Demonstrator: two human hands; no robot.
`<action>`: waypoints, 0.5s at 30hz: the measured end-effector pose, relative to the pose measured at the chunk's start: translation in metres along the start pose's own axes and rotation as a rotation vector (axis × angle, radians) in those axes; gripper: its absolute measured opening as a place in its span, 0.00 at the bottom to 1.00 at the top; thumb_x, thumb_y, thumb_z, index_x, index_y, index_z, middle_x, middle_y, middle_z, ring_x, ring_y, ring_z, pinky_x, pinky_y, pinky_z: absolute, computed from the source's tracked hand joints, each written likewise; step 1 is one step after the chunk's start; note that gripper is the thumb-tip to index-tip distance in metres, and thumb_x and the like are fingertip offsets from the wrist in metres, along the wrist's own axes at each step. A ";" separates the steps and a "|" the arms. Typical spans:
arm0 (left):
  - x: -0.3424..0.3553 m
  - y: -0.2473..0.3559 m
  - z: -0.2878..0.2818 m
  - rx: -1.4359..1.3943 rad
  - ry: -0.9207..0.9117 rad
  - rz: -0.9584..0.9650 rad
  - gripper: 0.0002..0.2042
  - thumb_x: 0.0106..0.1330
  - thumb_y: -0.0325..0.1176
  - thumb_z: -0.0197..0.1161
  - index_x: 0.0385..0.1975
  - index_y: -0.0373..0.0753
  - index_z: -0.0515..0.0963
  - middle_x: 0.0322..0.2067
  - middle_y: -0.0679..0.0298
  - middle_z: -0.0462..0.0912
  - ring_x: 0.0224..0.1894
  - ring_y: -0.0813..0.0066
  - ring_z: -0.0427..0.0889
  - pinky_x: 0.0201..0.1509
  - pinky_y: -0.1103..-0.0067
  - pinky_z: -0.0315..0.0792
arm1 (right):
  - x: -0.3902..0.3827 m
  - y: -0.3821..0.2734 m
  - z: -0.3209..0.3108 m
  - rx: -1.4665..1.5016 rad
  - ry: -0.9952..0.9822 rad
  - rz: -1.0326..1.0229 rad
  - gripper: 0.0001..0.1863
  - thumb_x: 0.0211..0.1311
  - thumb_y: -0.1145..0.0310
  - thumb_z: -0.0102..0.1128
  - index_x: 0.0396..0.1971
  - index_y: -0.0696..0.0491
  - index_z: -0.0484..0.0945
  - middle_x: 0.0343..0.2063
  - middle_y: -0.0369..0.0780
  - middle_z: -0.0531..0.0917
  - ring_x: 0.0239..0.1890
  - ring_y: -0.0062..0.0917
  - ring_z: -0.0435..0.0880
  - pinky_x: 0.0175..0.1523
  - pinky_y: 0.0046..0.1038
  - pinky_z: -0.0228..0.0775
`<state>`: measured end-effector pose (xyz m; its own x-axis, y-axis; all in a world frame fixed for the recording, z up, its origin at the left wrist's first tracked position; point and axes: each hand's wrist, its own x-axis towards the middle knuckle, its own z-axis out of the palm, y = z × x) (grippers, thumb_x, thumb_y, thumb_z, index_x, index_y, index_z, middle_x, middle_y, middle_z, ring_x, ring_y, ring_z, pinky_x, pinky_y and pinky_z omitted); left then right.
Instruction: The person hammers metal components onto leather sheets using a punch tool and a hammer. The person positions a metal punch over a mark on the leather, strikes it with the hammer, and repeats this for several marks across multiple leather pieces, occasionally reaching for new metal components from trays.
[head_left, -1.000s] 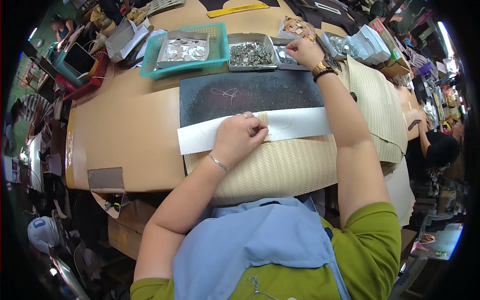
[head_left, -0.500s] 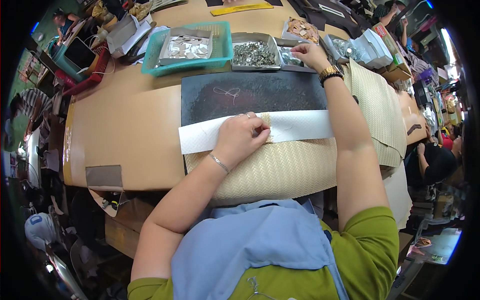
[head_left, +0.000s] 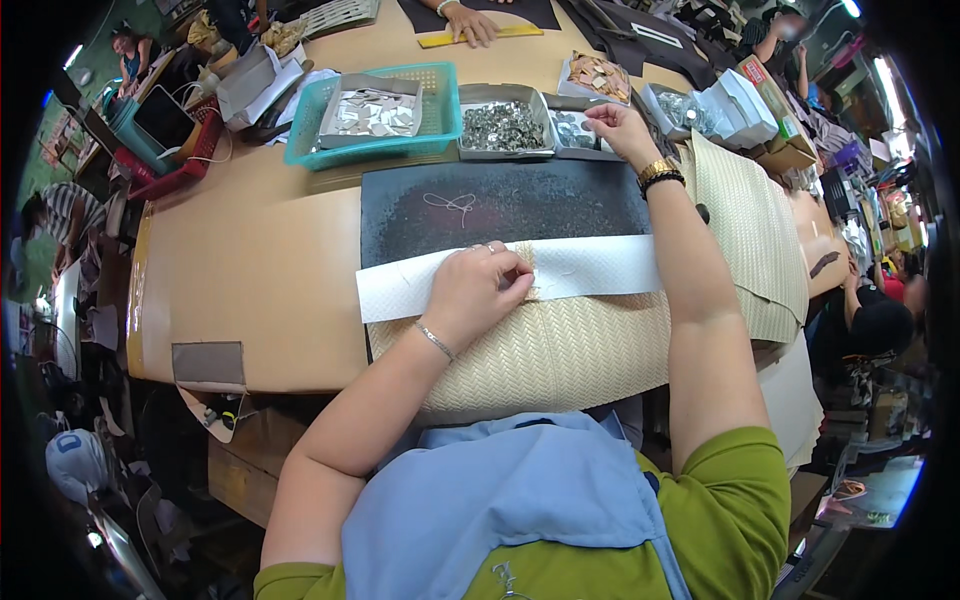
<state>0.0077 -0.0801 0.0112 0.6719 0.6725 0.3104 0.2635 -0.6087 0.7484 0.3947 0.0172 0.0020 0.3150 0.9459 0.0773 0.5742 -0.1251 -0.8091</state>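
Note:
A long white textured strip (head_left: 600, 263) lies across a dark work board (head_left: 400, 208), with a narrow straw-coloured band (head_left: 528, 255) around or on it near the middle. My left hand (head_left: 472, 290) rests on the strip, thumb and forefinger pinched together at its edge beside the band. Farther off to the right, my right hand (head_left: 622, 132) reaches to a small white box (head_left: 596, 154) of flat greyish pieces. Its thumb and fingertips are closed at the box's right side; whatever is between them is too small to make out. A thin loose thread (head_left: 450, 205) lies on the board.
Woven straw-coloured sheets (head_left: 560, 345) lie at the table's front and right. Behind the board stand a teal basket (head_left: 440, 110), a box of shiny metal pieces (head_left: 505, 125) and a box of tan pieces (head_left: 598, 78). A co-worker's hand (head_left: 470, 22) touches a yellow ruler (head_left: 510, 33).
My right hand stays at the small box and my left on the strip. The view has shifted slightly, and more of the co-worker's hand shows by the yellow ruler.

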 end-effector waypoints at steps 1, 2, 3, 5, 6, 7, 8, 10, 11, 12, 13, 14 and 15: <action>0.000 0.001 -0.001 0.003 -0.018 -0.018 0.05 0.61 0.36 0.70 0.27 0.44 0.86 0.27 0.65 0.84 0.31 0.66 0.84 0.38 0.69 0.76 | -0.002 0.000 0.000 -0.007 0.009 -0.001 0.14 0.63 0.68 0.72 0.46 0.56 0.86 0.34 0.33 0.89 0.34 0.13 0.83 0.39 0.19 0.74; 0.000 0.001 -0.002 0.008 -0.034 -0.039 0.05 0.61 0.36 0.70 0.26 0.45 0.86 0.28 0.66 0.85 0.32 0.65 0.85 0.40 0.69 0.77 | -0.003 -0.002 0.001 -0.013 0.015 -0.005 0.15 0.62 0.67 0.73 0.47 0.56 0.86 0.34 0.33 0.89 0.35 0.13 0.83 0.40 0.19 0.74; -0.001 0.001 -0.002 0.015 -0.032 -0.037 0.05 0.61 0.36 0.70 0.26 0.45 0.86 0.28 0.65 0.85 0.32 0.65 0.85 0.40 0.69 0.77 | -0.005 -0.003 0.002 -0.019 0.021 -0.009 0.15 0.62 0.67 0.73 0.47 0.56 0.86 0.35 0.34 0.89 0.35 0.13 0.83 0.40 0.19 0.75; -0.001 0.001 -0.002 0.024 -0.030 -0.028 0.05 0.61 0.36 0.70 0.27 0.44 0.86 0.28 0.65 0.85 0.32 0.65 0.85 0.40 0.69 0.77 | -0.006 -0.005 0.003 0.019 0.013 -0.040 0.15 0.60 0.66 0.75 0.45 0.56 0.86 0.34 0.34 0.89 0.35 0.13 0.83 0.41 0.20 0.75; -0.001 0.000 -0.001 0.016 -0.018 -0.011 0.05 0.61 0.36 0.70 0.27 0.44 0.86 0.27 0.65 0.84 0.31 0.65 0.84 0.38 0.70 0.76 | -0.007 -0.005 0.001 0.037 0.011 -0.054 0.15 0.60 0.66 0.75 0.44 0.55 0.87 0.34 0.34 0.89 0.35 0.13 0.83 0.41 0.20 0.75; 0.000 0.000 0.000 0.007 -0.006 0.006 0.05 0.61 0.36 0.71 0.27 0.43 0.86 0.26 0.65 0.83 0.29 0.66 0.84 0.36 0.71 0.76 | -0.008 -0.005 -0.001 -0.005 0.011 -0.040 0.14 0.59 0.66 0.76 0.43 0.55 0.87 0.33 0.33 0.89 0.35 0.13 0.83 0.42 0.20 0.75; -0.001 -0.001 0.000 0.001 0.009 0.019 0.05 0.61 0.36 0.72 0.28 0.42 0.86 0.26 0.64 0.83 0.27 0.67 0.83 0.34 0.72 0.76 | -0.009 -0.008 -0.002 -0.044 0.006 -0.027 0.14 0.59 0.65 0.76 0.42 0.55 0.88 0.33 0.33 0.89 0.35 0.13 0.83 0.42 0.21 0.75; -0.001 -0.002 -0.001 -0.009 0.002 0.006 0.05 0.61 0.35 0.72 0.28 0.42 0.86 0.26 0.64 0.83 0.27 0.67 0.83 0.35 0.72 0.76 | -0.012 -0.016 -0.002 -0.085 0.004 -0.019 0.12 0.58 0.65 0.77 0.39 0.54 0.89 0.32 0.33 0.89 0.35 0.13 0.83 0.43 0.21 0.75; -0.001 -0.002 -0.001 -0.016 -0.003 0.002 0.05 0.61 0.35 0.72 0.28 0.42 0.86 0.26 0.64 0.83 0.27 0.67 0.84 0.35 0.72 0.76 | -0.013 -0.017 -0.004 -0.089 0.009 -0.021 0.12 0.58 0.64 0.77 0.39 0.54 0.89 0.32 0.33 0.89 0.35 0.13 0.83 0.43 0.22 0.75; -0.001 -0.002 0.000 -0.014 0.002 0.007 0.05 0.61 0.35 0.72 0.28 0.42 0.87 0.26 0.64 0.83 0.27 0.67 0.84 0.35 0.72 0.76 | -0.015 -0.017 -0.005 -0.093 0.014 -0.023 0.11 0.58 0.64 0.77 0.38 0.54 0.90 0.32 0.33 0.89 0.35 0.13 0.83 0.44 0.22 0.75; -0.001 -0.003 0.000 -0.012 0.007 0.011 0.05 0.61 0.35 0.72 0.28 0.41 0.87 0.26 0.63 0.83 0.27 0.67 0.84 0.34 0.72 0.76 | -0.015 -0.019 -0.005 -0.102 0.028 -0.023 0.11 0.58 0.64 0.77 0.38 0.54 0.90 0.32 0.33 0.89 0.34 0.14 0.83 0.44 0.22 0.75; -0.001 -0.003 0.001 -0.011 0.012 0.017 0.05 0.61 0.35 0.72 0.28 0.41 0.87 0.26 0.63 0.83 0.27 0.67 0.84 0.34 0.72 0.76 | -0.015 -0.019 -0.007 -0.113 0.044 -0.022 0.11 0.58 0.64 0.76 0.38 0.53 0.90 0.32 0.33 0.89 0.34 0.14 0.83 0.44 0.22 0.75; -0.001 -0.003 0.001 -0.005 0.009 0.017 0.05 0.61 0.35 0.71 0.28 0.41 0.87 0.26 0.63 0.83 0.27 0.67 0.84 0.34 0.72 0.76 | -0.015 -0.018 -0.009 -0.124 0.059 -0.022 0.11 0.59 0.64 0.76 0.38 0.53 0.90 0.32 0.33 0.89 0.34 0.14 0.83 0.44 0.22 0.75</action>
<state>0.0072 -0.0793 0.0082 0.6697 0.6660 0.3284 0.2489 -0.6180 0.7457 0.3858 0.0023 0.0206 0.3429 0.9302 0.1311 0.6692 -0.1439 -0.7290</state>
